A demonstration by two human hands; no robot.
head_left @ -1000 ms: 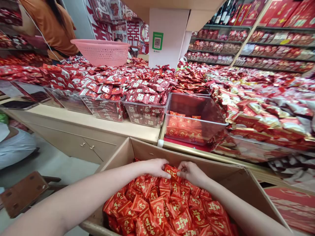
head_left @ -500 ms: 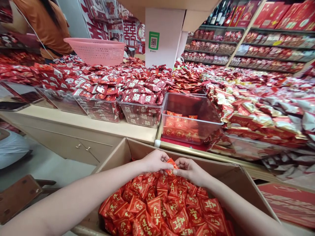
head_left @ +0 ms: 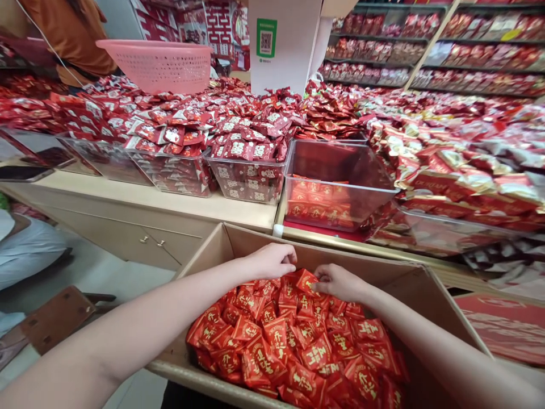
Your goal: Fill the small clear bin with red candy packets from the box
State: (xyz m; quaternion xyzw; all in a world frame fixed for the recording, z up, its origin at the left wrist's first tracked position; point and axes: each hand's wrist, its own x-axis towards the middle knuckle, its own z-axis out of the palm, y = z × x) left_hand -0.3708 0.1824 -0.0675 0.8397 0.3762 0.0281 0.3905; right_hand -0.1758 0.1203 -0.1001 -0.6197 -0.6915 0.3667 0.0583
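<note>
Small red packets with gold lettering [head_left: 281, 341] fill much of an open cardboard box [head_left: 242, 241] in front of me. My left hand [head_left: 275, 262] hovers over the far part of the pile, its fingers curled in with no packet showing between them. To its right, my right hand [head_left: 340, 282] has its thumb and bent fingers at the edge of one red packet [head_left: 306, 280], which is tilted on top of the pile. The fingertips of my right hand are partly hidden by the packet and the hand itself.
Beyond the box stands a clear plastic bin [head_left: 340, 196] with rows of similar red packets low inside. Other heaped bins [head_left: 249, 182] line the counter [head_left: 128, 199]. A pink basket [head_left: 162, 65] rests on the heaps. A person in orange [head_left: 80, 34] is at the back left.
My left hand has let go of the packet that both hands held and has drawn apart from my right hand. The view has tilted down a little.
</note>
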